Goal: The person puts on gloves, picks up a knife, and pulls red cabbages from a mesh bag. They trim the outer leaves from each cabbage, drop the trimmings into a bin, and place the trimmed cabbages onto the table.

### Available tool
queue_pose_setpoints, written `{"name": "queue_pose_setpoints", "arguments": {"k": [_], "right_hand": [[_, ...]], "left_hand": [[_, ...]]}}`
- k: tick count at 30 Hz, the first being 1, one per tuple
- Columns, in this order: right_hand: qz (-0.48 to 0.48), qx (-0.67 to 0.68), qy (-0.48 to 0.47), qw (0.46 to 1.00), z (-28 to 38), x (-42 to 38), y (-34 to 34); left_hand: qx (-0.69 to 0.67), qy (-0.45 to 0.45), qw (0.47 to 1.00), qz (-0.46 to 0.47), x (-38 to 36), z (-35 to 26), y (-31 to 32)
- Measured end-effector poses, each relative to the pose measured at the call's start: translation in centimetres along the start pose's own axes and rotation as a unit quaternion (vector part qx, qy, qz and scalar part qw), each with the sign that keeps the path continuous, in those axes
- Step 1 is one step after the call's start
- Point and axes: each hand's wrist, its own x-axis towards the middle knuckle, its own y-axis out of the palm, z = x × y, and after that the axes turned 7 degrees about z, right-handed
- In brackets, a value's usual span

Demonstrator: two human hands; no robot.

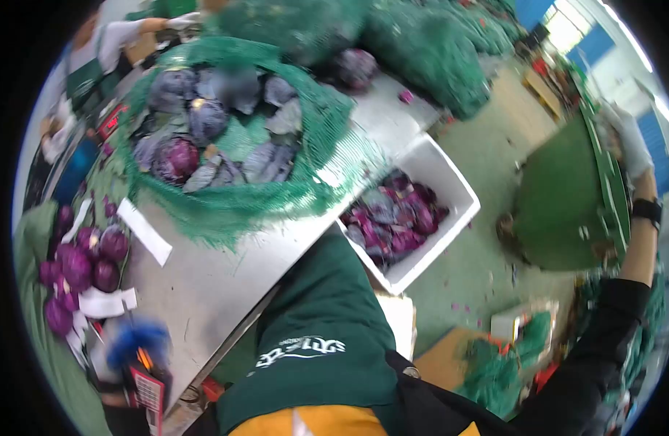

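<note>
My left hand (pixel 134 345), in a blue and white glove blurred by motion, is low at the left over the metal table. It is closed on what looks like a knife (pixel 144 358) with a black and orange handle; a thin dark tip sticks out above. Just beyond lie several trimmed purple cabbages (pixel 76 267) and white paper strips (pixel 144 231). My right hand (pixel 629 142), white-gloved, is stretched out at the far right over the rim of a green bin (pixel 567 192). Its fingers look extended, though partly blurred.
A green mesh bag (pixel 323 123) of untrimmed cabbages (pixel 176 160) lies open on the table (pixel 182 291). Beside the table a white foam box (pixel 451 225) holds purple leaves. Full mesh bags (pixel 429 58) are behind. Another person (pixel 102 51) works at upper left.
</note>
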Motion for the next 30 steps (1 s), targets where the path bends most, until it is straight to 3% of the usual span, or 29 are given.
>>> {"name": "queue_pose_setpoints", "arguments": {"k": [1, 2, 3, 5, 6, 7, 8, 9, 10, 11, 12, 13, 14, 15, 16, 17, 19, 20, 21, 22, 23, 24, 29, 30], "right_hand": [[0.018, 0.148, -0.017, 0.989, 3.5, 1.8, 4.0], [0.061, 0.193, -0.061, 0.977, 4.2, 5.6, 6.2], [0.060, 0.236, -0.067, 0.968, 8.6, 5.0, 10.6], [0.129, 0.313, -0.128, 0.932, 11.8, 6.0, 18.6], [0.217, 0.394, -0.102, 0.887, 12.6, 6.5, 22.2], [0.271, 0.427, -0.115, 0.855, 12.3, 7.2, 26.4], [0.280, 0.429, -0.116, 0.851, 13.1, 6.0, 29.8], [0.297, 0.443, -0.166, 0.829, 11.2, 8.2, 36.0], [0.252, 0.293, -0.271, 0.882, 10.6, 8.2, 39.1], [0.308, 0.355, -0.103, 0.877, 12.4, 6.0, 39.8], [0.332, 0.375, -0.105, 0.859, 12.6, 5.7, 41.5], [0.331, 0.395, -0.090, 0.852, 13.2, 5.2, 43.2], [0.318, 0.363, -0.102, 0.870, 12.9, 5.6, 45.2], [0.252, 0.222, -0.145, 0.931, 12.1, 6.8, 48.8], [0.230, 0.174, -0.173, 0.942, 12.1, 6.6, 50.2], [0.205, 0.126, -0.200, 0.950, 12.4, 6.1, 51.6], [0.230, 0.118, -0.201, 0.945, 12.8, 4.9, 53.9], [0.253, 0.093, -0.182, 0.946, 12.9, 4.8, 55.1], [0.295, 0.058, -0.134, 0.944, 13.8, 4.6, 54.8], [0.274, 0.070, -0.142, 0.949, 13.8, 4.6, 55.8], [0.255, 0.080, -0.148, 0.952, 13.2, 4.5, 56.9], [0.255, 0.078, -0.148, 0.952, 12.9, 4.7, 57.6], [0.251, 0.000, -0.203, 0.946, 12.1, 3.9, 59.8], [0.248, -0.016, -0.186, 0.951, 12.3, 3.1, 59.4]], "left_hand": [[0.080, 0.255, 0.962, -0.054, 4.8, -2.2, -0.3], [0.013, 0.301, 0.954, 0.009, 7.8, -3.6, -5.3], [0.127, 0.414, 0.898, -0.071, 10.6, -6.7, -1.2], [0.082, 0.429, 0.899, -0.037, 15.7, -9.2, -1.4], [0.106, 0.442, 0.890, -0.032, 18.2, -9.4, -0.8], [0.069, 0.437, 0.897, 0.008, 20.7, -9.0, -1.2], [0.067, 0.372, 0.925, -0.039, 23.1, -8.6, -2.6], [0.149, 0.282, 0.938, -0.136, 24.6, -8.7, -2.5], [0.322, 0.220, 0.895, -0.215, 25.7, -9.2, -1.9], [0.465, 0.209, 0.823, -0.251, 27.1, -9.1, -2.9], [0.565, 0.137, 0.767, -0.272, 26.4, -10.2, -0.3], [0.682, 0.139, 0.688, -0.203, 27.5, -9.3, -2.4], [0.750, 0.074, 0.642, -0.144, 27.6, -8.9, -2.4], [0.795, 0.074, 0.591, -0.112, 28.1, -7.1, -3.5], [0.820, -0.040, 0.565, -0.086, 28.5, -5.9, -3.8], [0.829, -0.064, 0.550, -0.082, 28.7, -4.8, -4.3], [0.771, 0.071, 0.605, -0.187, 29.5, -0.5, -8.1], [0.755, 0.074, 0.607, -0.239, 29.0, -0.2, -7.8], [0.679, 0.109, 0.657, -0.309, 29.2, 1.7, -8.6], [0.638, 0.095, 0.682, -0.344, 28.9, 2.6, -8.6], [0.636, 0.113, 0.667, -0.371, 28.5, 4.4, -8.9], [0.644, 0.023, 0.687, -0.336, 27.2, 3.5, -7.4], [0.636, 0.081, 0.689, -0.340, 21.6, 5.2, -4.1], [0.638, 0.020, 0.701, -0.317, 20.9, 4.9, -2.9]]}}
